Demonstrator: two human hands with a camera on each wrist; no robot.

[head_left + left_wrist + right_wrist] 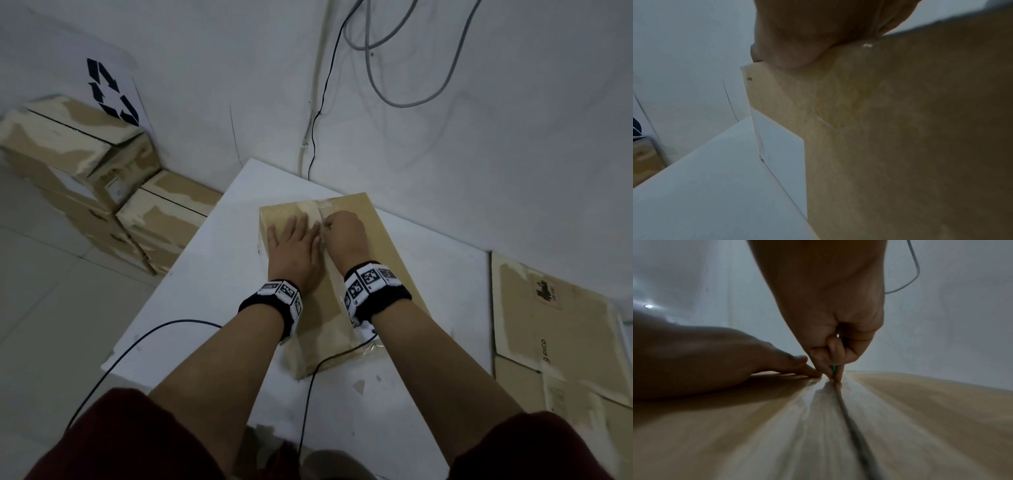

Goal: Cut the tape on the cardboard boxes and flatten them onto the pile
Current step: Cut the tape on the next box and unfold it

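Lengthwise, the box's [383, 260] tape [824, 410] runs toward the person; right hand [346, 233] pinches a green cutter [833, 369] far along it, left hand [294, 250] flat beside.

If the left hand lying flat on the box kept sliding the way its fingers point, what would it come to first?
Probably the far edge of the cardboard box. The left hand lies flat with fingers aimed away from the person; beyond that edge come a strip of white table, then the wall.
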